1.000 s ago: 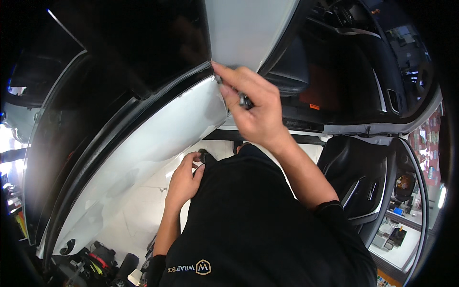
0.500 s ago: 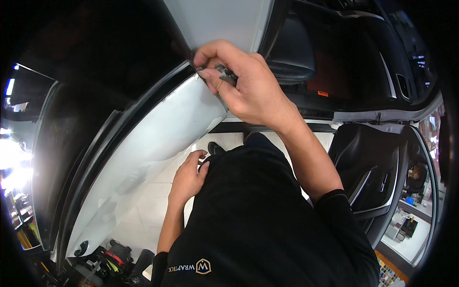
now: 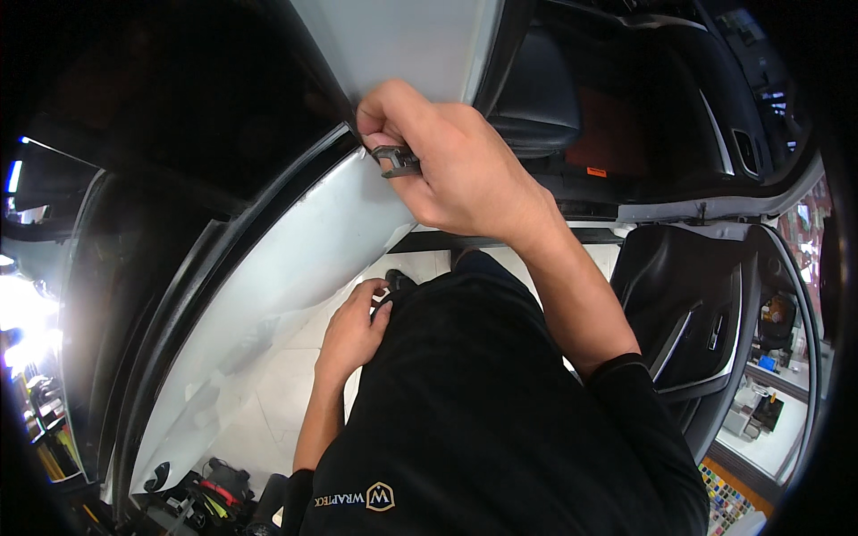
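My right hand (image 3: 456, 170) is closed around a small dark metal tool (image 3: 398, 162) with a slotted end; its tip is hidden by my fingers. Thumb and fingertips press close to the corner where a black window trim strip (image 3: 268, 192) meets the pale grey door pillar (image 3: 402, 45) of a car. Below that strip runs a white, film-like surface (image 3: 277, 241) with a wavy lower edge. My left hand (image 3: 351, 330) hangs low by my thigh, holding nothing, its fingers loosely bent and apart.
To the right is the car's dark interior with a black seat (image 3: 536, 98). An open car door (image 3: 688, 313) stands at the lower right. Bags and gear (image 3: 219, 496) lie on the tiled floor at lower left. Beyond the door is a white worktop (image 3: 755, 429).
My right hand has turned at the wrist, and the tool now points more to the left and shows more of its slotted end. My left hand stays by my thigh. The view has shifted slightly.
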`<state>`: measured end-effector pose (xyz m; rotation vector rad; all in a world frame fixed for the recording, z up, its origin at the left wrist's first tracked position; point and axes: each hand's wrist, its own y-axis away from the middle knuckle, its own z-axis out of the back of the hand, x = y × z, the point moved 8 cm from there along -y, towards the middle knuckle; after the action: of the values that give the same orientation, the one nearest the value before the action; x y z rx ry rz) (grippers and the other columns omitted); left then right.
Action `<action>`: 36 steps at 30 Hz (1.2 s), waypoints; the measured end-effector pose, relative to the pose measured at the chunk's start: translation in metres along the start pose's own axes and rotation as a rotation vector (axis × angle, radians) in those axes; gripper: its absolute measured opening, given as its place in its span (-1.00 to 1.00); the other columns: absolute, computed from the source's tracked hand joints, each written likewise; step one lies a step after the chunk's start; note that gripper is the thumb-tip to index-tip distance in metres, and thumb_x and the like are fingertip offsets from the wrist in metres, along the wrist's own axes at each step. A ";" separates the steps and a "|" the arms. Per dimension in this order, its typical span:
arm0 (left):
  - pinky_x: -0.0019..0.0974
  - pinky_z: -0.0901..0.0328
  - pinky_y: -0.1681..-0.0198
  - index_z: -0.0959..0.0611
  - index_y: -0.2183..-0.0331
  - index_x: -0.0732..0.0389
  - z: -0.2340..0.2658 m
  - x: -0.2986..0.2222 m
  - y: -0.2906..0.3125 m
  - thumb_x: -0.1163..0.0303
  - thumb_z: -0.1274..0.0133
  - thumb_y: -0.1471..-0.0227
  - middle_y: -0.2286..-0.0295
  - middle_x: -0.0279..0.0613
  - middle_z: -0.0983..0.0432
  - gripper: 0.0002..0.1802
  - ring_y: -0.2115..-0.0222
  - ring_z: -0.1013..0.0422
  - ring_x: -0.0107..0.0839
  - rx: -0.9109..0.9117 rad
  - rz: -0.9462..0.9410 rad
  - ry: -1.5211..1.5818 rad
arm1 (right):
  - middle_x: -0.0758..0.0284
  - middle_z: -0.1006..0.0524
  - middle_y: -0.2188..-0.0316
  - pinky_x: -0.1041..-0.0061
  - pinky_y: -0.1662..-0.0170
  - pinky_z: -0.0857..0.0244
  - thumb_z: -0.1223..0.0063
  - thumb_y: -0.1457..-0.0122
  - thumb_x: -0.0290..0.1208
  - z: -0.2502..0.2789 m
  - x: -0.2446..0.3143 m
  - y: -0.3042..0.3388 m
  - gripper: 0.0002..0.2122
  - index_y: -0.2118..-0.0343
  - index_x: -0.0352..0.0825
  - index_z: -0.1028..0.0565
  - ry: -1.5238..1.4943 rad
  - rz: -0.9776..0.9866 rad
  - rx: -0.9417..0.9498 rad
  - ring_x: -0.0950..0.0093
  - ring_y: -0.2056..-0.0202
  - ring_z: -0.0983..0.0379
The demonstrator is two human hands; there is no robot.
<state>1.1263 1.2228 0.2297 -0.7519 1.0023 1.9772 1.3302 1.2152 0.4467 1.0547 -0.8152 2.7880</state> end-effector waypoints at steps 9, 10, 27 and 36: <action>-0.07 -0.42 0.01 -0.49 -0.09 0.24 0.002 -0.004 0.006 0.32 -0.08 -0.26 0.03 0.06 -0.59 -0.59 0.09 -0.57 -0.05 -0.003 0.055 0.013 | 0.16 -0.60 0.45 0.25 0.33 -0.41 -0.19 0.07 -0.69 0.000 -0.004 0.007 -0.66 0.20 -0.36 -0.39 -0.048 0.018 -0.044 0.08 0.40 -0.58; -0.08 -0.42 0.01 -0.49 -0.09 0.24 0.003 -0.006 0.007 0.32 -0.08 -0.26 0.04 0.05 -0.59 -0.59 0.09 -0.57 -0.06 -0.005 0.036 0.014 | 0.16 -0.60 0.45 0.26 0.34 -0.41 -0.20 0.07 -0.68 0.000 -0.004 0.008 -0.66 0.20 -0.36 -0.39 -0.050 0.021 -0.051 0.09 0.40 -0.58; -0.17 -0.41 0.04 -0.52 -0.05 0.22 0.017 -0.044 0.025 0.43 -0.10 -0.23 0.09 -0.01 -0.59 -0.64 0.15 -0.58 -0.12 -0.086 -0.135 0.143 | 0.31 -0.48 0.55 0.52 0.45 -0.35 -0.14 -0.01 -0.67 0.001 -0.005 0.012 -0.75 0.23 -0.34 -0.43 -0.032 0.117 -0.194 0.39 0.56 -0.49; -0.37 -0.26 0.44 -0.74 0.16 0.27 0.120 -0.190 0.069 0.71 -0.19 -0.01 0.53 -0.19 -0.49 -0.69 0.56 -0.39 -0.43 -0.611 -0.522 -0.290 | 0.28 -0.52 0.53 0.46 0.42 -0.41 -0.21 -0.01 -0.66 -0.001 -0.013 0.019 -0.73 0.22 -0.35 -0.43 -0.033 0.104 -0.263 0.35 0.53 -0.52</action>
<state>1.1489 1.2264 0.4632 -0.9000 -0.0027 1.8413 1.3354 1.2009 0.4292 1.0409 -1.2326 2.6508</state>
